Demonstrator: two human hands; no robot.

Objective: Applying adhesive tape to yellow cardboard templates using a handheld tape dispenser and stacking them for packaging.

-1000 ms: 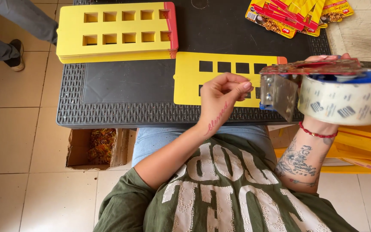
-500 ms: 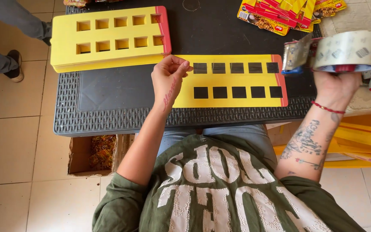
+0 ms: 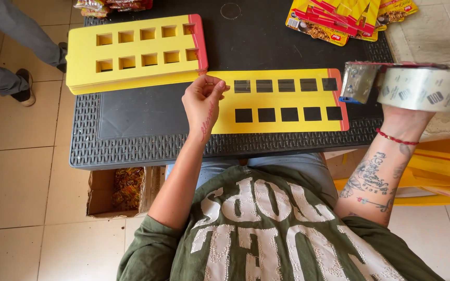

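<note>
A flat yellow card (image 3: 282, 124) with a red right edge and two rows of square holes lies on the black table (image 3: 147, 148). My left hand (image 3: 203, 101) is at the card's upper left corner, fingers pinched on the end of a clear tape strip that runs over the top row of holes. My right hand (image 3: 403, 124) grips a tape dispenser (image 3: 423, 87) with a large clear roll. It hangs just past the card's right edge.
A stack of matching yellow cards (image 3: 136, 52) sits at the table's back left, and snack packets (image 3: 350, 18) at the back right. A cardboard box (image 3: 114, 191) with packets stands on the floor. Another person's legs (image 3: 6, 62) are at far left. More yellow cards (image 3: 438, 174) lie at right.
My left hand has moved left along the card's top row, drawing tape out. The dispenser in my right hand has dropped lower beside the card's right edge.
</note>
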